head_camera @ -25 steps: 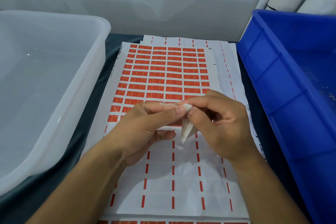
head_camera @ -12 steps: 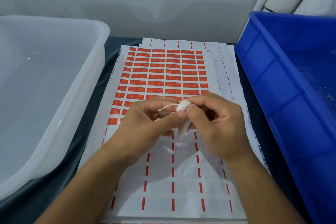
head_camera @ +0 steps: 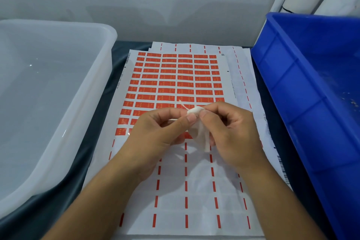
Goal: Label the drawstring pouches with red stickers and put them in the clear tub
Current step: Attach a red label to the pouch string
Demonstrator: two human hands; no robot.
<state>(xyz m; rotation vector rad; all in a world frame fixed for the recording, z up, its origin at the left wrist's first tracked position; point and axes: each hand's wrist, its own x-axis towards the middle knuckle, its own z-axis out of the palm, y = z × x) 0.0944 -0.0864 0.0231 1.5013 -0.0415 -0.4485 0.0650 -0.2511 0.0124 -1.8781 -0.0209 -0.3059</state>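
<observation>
A small white drawstring pouch (head_camera: pixel 200 132) hangs between my two hands above the sticker sheet (head_camera: pixel 175 84). My right hand (head_camera: pixel 231 132) pinches its gathered top between thumb and forefinger. My left hand (head_camera: pixel 155 134) pinches the cord beside the top, and a short cord end sticks up to the left. Rows of red stickers fill the sheet's far half; the near half is peeled, with only red dashes left. The clear tub (head_camera: pixel 93 87) stands to the left and looks empty.
A blue crate (head_camera: pixel 292 87) stands at the right, close to the sheet's edge. More peeled sheets lie under the top one on a dark cloth (head_camera: pixel 116 52). A white wall runs behind.
The pouch's top has been drawn tighter and a cord end now sticks up. Both hands stayed over the sheet's middle, shifting only slightly.
</observation>
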